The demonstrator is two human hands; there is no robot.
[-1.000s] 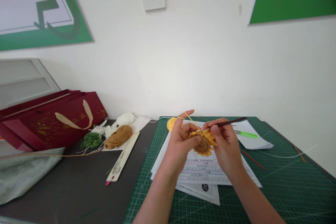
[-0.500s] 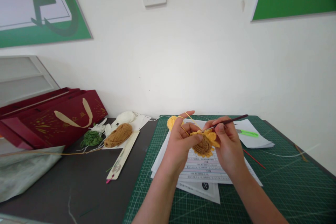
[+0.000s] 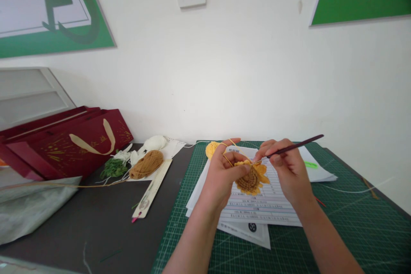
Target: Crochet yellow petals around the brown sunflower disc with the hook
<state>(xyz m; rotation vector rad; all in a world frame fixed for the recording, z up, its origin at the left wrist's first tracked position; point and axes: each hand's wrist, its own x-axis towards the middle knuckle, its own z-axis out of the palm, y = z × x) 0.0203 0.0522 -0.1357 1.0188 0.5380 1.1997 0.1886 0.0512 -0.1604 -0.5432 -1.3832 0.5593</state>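
Green mat bears papers under flower and hook.

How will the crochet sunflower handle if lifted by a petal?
Likely floppy: the crochet sunflower is yarn. Probably light: the left hand holds it by a pinch. May snag: a yellow strand loops over a finger; the right hand holds a crochet hook at its edge.

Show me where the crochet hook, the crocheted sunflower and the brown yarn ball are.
crochet hook (image 3: pixel 305 142): head view, on the bare dark shaft.
crocheted sunflower (image 3: pixel 250 181): head view, on its brown centre.
brown yarn ball (image 3: pixel 147 164): head view, on its middle.
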